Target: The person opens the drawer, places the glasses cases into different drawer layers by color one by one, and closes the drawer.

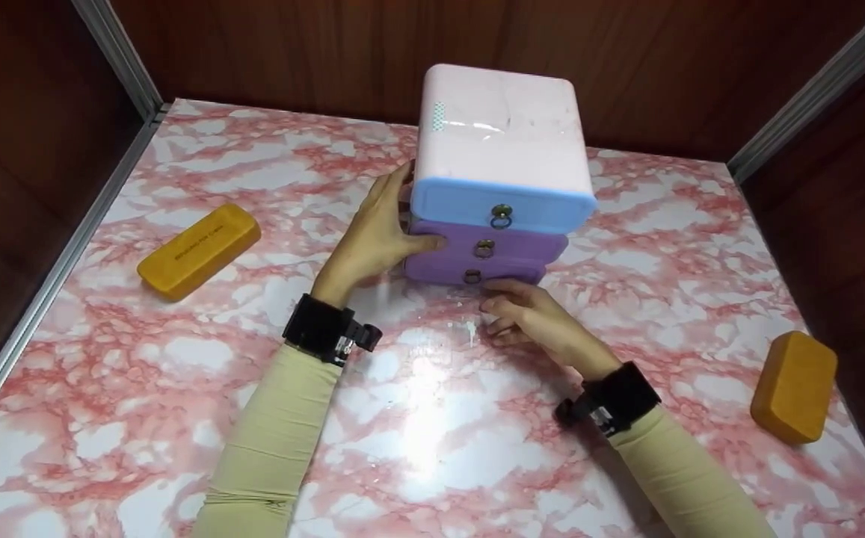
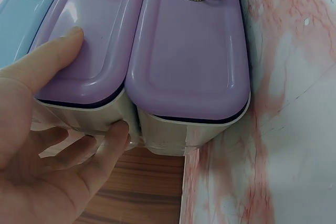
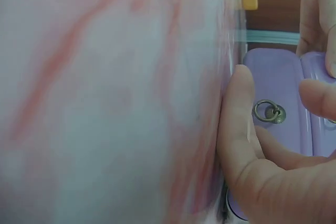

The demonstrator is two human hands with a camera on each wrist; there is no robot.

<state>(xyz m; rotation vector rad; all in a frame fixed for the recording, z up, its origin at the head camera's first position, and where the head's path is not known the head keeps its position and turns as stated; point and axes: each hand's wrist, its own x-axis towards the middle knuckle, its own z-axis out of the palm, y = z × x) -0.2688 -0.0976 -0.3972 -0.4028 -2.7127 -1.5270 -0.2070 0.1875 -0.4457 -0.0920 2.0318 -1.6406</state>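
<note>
A small chest of drawers (image 1: 503, 134) stands toward the back, its shell pale pink, with a blue top drawer (image 1: 439, 199) above a purple middle drawer (image 1: 529, 245) and a purple bottom drawer (image 2: 189, 61). Each front carries a brass ring pull. My left hand (image 1: 372, 235) grips the chest's left side, its thumb on the middle drawer's front and its fingertips against the side wall. Low at the bottom drawer is my right hand (image 1: 533, 317), fingers loosely bent and one fingertip close by the bottom ring pull (image 3: 270, 111). Nothing is between its fingers.
One yellow oblong case (image 1: 200, 250) with dark lettering lies at the left, and another yellow case (image 1: 795, 387) lies near the right edge. The marbled pink and white tabletop (image 1: 432, 403) is bounded by dark wooden panels (image 1: 290, 52) at the back and sides.
</note>
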